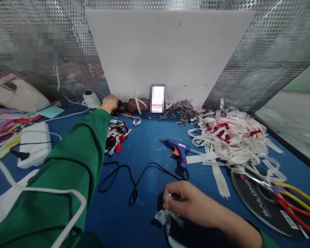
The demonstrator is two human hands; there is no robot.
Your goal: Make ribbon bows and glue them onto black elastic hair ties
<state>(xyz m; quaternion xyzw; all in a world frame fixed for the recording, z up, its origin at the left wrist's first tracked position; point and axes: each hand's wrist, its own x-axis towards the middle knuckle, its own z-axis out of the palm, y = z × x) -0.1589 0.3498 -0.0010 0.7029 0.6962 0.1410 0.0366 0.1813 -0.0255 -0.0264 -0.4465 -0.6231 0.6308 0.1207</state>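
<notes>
My right hand is closed in a pinch on a pale ribbon bow low in the middle of the view. The bow's loops spread below my fingers, and a tail trails to the bottom edge. My left hand reaches far forward to a dark heap at the foot of the white board. Its fingers are hidden behind the back of the hand. A blue glue gun with an orange trigger lies on the blue table, between my hands and to the right.
Loose white and red ribbons pile up on the right, beside scissors with red handles on a black disc. A phone leans on the white board. A power strip, cables and a handbag are on the left.
</notes>
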